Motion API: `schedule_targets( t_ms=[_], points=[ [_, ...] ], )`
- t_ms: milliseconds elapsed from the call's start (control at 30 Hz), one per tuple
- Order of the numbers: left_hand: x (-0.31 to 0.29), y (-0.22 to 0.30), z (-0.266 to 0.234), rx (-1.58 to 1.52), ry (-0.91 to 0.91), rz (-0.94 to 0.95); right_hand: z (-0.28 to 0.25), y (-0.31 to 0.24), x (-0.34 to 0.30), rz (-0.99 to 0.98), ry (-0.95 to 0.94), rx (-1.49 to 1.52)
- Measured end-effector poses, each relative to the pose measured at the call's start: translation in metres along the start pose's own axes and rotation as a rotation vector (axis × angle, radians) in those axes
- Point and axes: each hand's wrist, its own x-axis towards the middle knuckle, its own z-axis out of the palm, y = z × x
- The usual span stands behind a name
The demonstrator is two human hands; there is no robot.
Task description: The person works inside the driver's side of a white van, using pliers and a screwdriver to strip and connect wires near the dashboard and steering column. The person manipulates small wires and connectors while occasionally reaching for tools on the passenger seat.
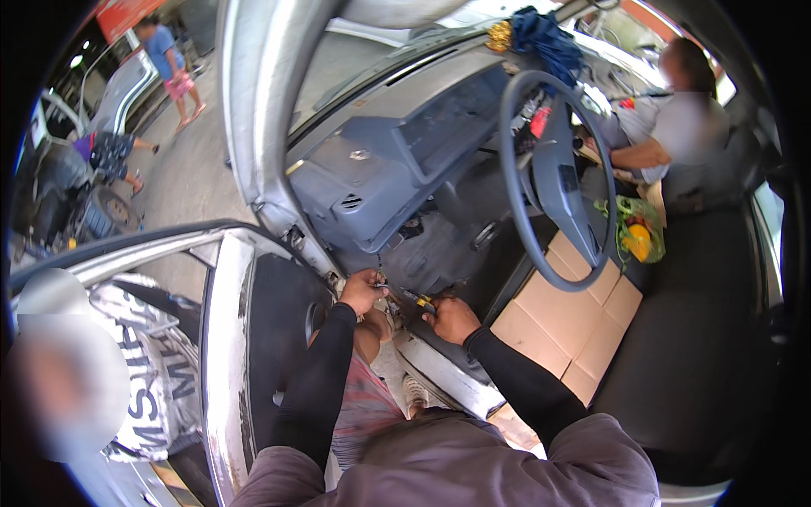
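Low in the open doorway of a vehicle, my left hand [361, 291] is closed, its fingertips pinching a small metal piece [381, 285] too small to name. Just to the right, my right hand [454, 321] wraps round a hand tool with a yellow-and-black handle [425, 302]. The tool's thin grey end points left toward the metal piece; whether they touch I cannot tell. Both hands are beside the worn metal door sill [435, 363]. Below my left hand a bare leg partly shows.
The open door [232, 363] stands left, with a person in a patterned shirt [160, 380] behind it. Ahead are the grey dashboard [355, 169] and steering wheel [507, 186]. Cardboard [549, 329] and a green bag [650, 237] lie on the black seat; another person [684, 127] is beyond.
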Motion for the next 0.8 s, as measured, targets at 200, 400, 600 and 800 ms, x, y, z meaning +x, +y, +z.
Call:
schedule_targets(
  t_ms=[200,400,600,800],
  points=[
    [0.011,-0.022,-0.005,-0.009,-0.007,0.034,-0.004,-0.002,0.005,0.031,-0.030,0.002],
    [0.008,-0.021,-0.003,-0.030,0.004,0.045,-0.007,-0.014,0.040,0.034,-0.184,-0.137],
    [-0.007,0.002,0.002,0.069,0.018,0.059,-0.009,-0.017,0.070,0.014,-0.269,-0.232],
    [-0.006,-0.008,-0.001,0.176,0.080,0.065,-0.009,-0.019,0.081,0.004,-0.320,-0.225]
  ],
)
